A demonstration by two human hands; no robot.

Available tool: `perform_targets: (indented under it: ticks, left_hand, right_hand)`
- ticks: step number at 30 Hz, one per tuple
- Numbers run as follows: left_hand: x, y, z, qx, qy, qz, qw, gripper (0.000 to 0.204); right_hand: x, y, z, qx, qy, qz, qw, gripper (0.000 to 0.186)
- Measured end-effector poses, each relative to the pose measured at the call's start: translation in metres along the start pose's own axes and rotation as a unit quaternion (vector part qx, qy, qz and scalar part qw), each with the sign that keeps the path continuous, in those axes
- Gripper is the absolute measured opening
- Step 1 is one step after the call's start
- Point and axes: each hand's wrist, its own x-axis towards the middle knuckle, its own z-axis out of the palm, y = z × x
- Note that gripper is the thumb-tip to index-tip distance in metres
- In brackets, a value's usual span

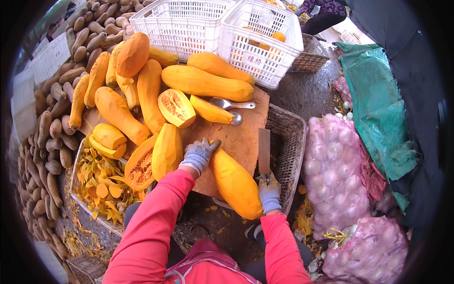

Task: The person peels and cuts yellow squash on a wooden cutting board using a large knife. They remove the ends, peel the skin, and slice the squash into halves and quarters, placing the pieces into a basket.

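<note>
A peeled long orange pumpkin (235,183) lies slantwise over the near edge of a wooden board (208,182). At its far end is my left hand (197,155) in a grey-white glove, its fingers closed against the tip. My gloved right hand (270,193) grips a broad-bladed knife (264,152) by the handle, right of the pumpkin's near end, with the blade pointing away from me. Beside my left wrist stand a peeled pumpkin piece (167,150) and a halved pumpkin (140,165) showing its seeds. A metal scoop (231,104) and a spoon (236,118) rest farther up the board.
Whole peeled pumpkins (208,81) pile up behind the board. A crate of peelings (101,187) stands left, a dark crate (295,130) under the board's right side. White crates (262,52) stand beyond. Unpeeled pumpkins (45,128) heap far left; net sacks of onions (331,175) sit right.
</note>
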Motion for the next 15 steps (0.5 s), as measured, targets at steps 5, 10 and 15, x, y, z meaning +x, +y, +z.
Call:
perform_targets:
  ticks: [5, 10, 15]
  left_hand:
    - [-0.016, -0.003, -0.005, -0.048, -0.018, -0.028, 0.998, 0.066]
    - [-0.051, -0.007, 0.004, -0.107, -0.046, -0.064, 0.991, 0.078]
    - [-0.096, 0.001, 0.022, -0.178, -0.056, -0.121, 0.975, 0.083]
  right_hand:
    - [-0.033, -0.014, -0.032, -0.048, 0.099, 0.036, 0.993, 0.042]
    - [-0.061, -0.007, -0.033, -0.043, 0.229, -0.016, 0.972, 0.043]
    - [0.001, -0.019, -0.008, 0.053, 0.114, -0.01, 0.992, 0.048]
